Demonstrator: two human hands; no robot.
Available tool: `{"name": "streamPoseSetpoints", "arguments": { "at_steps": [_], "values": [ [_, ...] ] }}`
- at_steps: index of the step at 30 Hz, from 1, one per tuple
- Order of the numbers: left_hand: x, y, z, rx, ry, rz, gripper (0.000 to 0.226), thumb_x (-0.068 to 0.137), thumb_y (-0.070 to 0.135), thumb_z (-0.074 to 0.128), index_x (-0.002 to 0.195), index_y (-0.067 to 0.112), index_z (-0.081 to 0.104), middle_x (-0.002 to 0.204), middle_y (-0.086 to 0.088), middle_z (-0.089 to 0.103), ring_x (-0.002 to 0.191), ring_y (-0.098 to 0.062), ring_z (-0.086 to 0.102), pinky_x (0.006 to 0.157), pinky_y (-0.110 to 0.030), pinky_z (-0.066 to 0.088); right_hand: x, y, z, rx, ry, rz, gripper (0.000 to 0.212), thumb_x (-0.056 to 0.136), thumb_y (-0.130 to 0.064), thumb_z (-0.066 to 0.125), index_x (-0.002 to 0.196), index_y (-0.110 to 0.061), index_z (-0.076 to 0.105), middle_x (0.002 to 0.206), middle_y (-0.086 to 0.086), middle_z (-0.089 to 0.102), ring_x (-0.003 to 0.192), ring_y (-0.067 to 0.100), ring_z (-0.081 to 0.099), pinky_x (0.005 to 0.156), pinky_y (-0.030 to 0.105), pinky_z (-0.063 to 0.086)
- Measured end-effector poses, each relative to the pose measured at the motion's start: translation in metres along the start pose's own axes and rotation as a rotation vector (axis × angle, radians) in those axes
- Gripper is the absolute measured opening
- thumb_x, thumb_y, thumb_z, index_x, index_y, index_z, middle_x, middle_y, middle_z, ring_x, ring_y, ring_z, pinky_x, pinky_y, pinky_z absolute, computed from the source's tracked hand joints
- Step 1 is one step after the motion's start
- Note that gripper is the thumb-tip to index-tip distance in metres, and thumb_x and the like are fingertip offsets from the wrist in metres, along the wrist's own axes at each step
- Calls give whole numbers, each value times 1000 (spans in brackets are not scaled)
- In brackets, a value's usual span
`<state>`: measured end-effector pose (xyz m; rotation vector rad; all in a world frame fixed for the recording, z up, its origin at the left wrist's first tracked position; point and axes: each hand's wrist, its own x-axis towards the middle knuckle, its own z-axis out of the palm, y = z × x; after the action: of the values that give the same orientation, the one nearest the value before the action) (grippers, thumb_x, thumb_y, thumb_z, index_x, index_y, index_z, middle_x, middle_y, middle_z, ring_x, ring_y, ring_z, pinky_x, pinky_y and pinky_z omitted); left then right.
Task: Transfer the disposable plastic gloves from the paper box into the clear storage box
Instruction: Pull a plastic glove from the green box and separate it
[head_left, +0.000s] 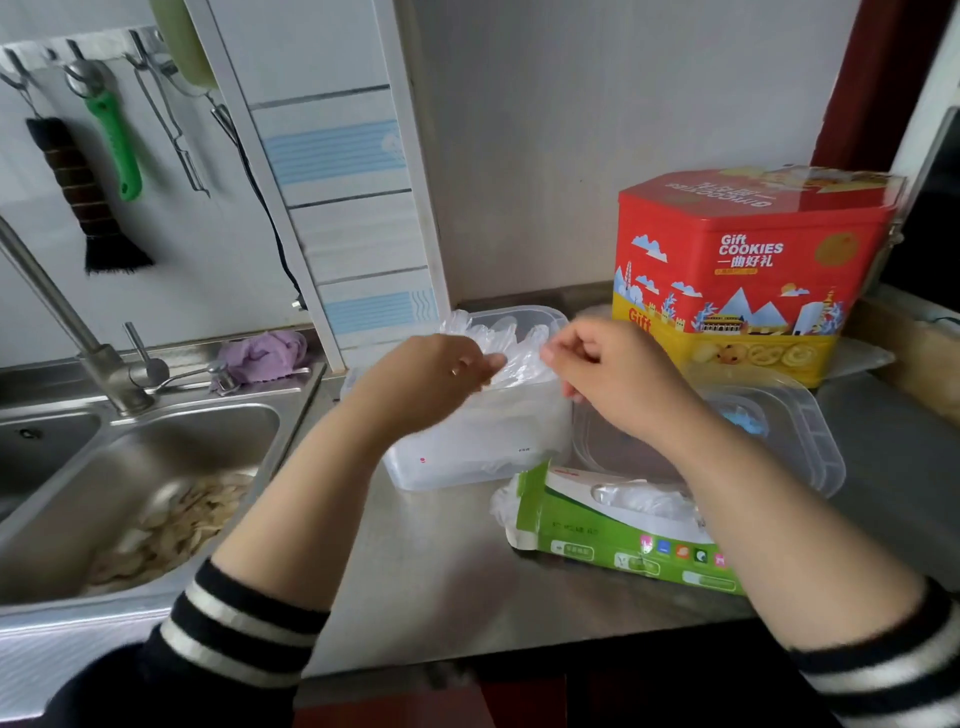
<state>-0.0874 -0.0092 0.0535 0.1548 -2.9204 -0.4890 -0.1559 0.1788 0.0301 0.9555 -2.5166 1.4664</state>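
Mostly done, I'd judge: a thick bunch of gloves (511, 345) already sits in the clear storage box (483, 441), sticking up above its rim. The paper box (623, 530) lies open on the worktop (431, 561), just beside it, with some gloves showing inside, so more is left to move. Lid (769, 431) lies off to the right, not yet on. My left hand (436, 371) pinches the bunch with curled fingers; my right hand (608, 374) is curled too, pinching the film from the other side.
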Motion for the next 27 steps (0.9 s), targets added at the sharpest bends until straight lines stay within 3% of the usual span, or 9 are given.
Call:
{"name": "streamPoseSetpoints", "arguments": {
  "at_steps": [4,7,10,14,16,18,20,22,27],
  "values": [
    [-21,7,35,-48,210,143,21,90,43,61,99,24,65,91,15,58,85,-9,58,73,-25,44,-44,24,-13,-214,-217,190,26,82,-49,69,77,-24,65,73,-6,66,71,14,61,72,38,51],
    [-20,7,52,-76,340,153,19,89,33,67,102,19,68,94,9,63,88,-12,60,73,-26,42,-60,39,-8,-394,-323,233,25,77,-52,72,80,-29,62,87,-11,61,82,9,59,78,36,51],
    [-18,8,62,7,447,178,22,88,33,68,101,15,69,98,0,66,94,-23,60,77,-31,44,-70,45,1,-444,-271,190,14,82,-45,70,82,-35,61,93,-12,57,82,9,56,76,34,51],
    [-29,19,83,147,803,311,23,89,28,66,102,8,68,114,-11,63,104,-29,56,86,-37,45,-75,56,5,-322,-209,215,8,85,-34,69,91,-30,74,93,-10,64,85,13,61,81,37,52],
    [-39,32,104,-5,733,458,19,91,26,65,100,9,67,110,-8,64,98,-26,59,84,-35,47,-76,58,5,-278,-189,247,7,84,-32,71,89,-29,75,90,-9,69,84,16,65,82,35,52],
    [-45,40,126,-116,479,511,29,93,38,58,105,13,65,106,-2,66,95,-21,61,83,-35,48,-77,58,6,-316,-165,233,6,84,-26,69,87,-26,74,87,-5,69,85,19,65,78,33,51],
    [-45,39,138,-281,192,401,46,87,53,58,117,19,61,111,5,66,101,-12,61,89,-34,47,-80,60,10,-368,-117,187,8,85,-22,65,83,-25,72,90,-4,65,89,20,60,75,32,47],
    [-42,32,141,-488,27,272,61,77,59,65,125,24,57,115,10,66,108,-3,59,96,-31,46,-84,63,13,-343,-47,130,15,86,-22,65,72,-27,66,84,-9,61,89,16,57,72,32,42],
    [-39,27,147,-434,-6,309,52,73,58,71,119,36,60,113,19,63,109,-4,53,98,-38,42,-92,71,20,-351,80,65,13,91,-28,61,82,-19,61,87,-9,56,89,13,49,70,33,37]
  ]
}}
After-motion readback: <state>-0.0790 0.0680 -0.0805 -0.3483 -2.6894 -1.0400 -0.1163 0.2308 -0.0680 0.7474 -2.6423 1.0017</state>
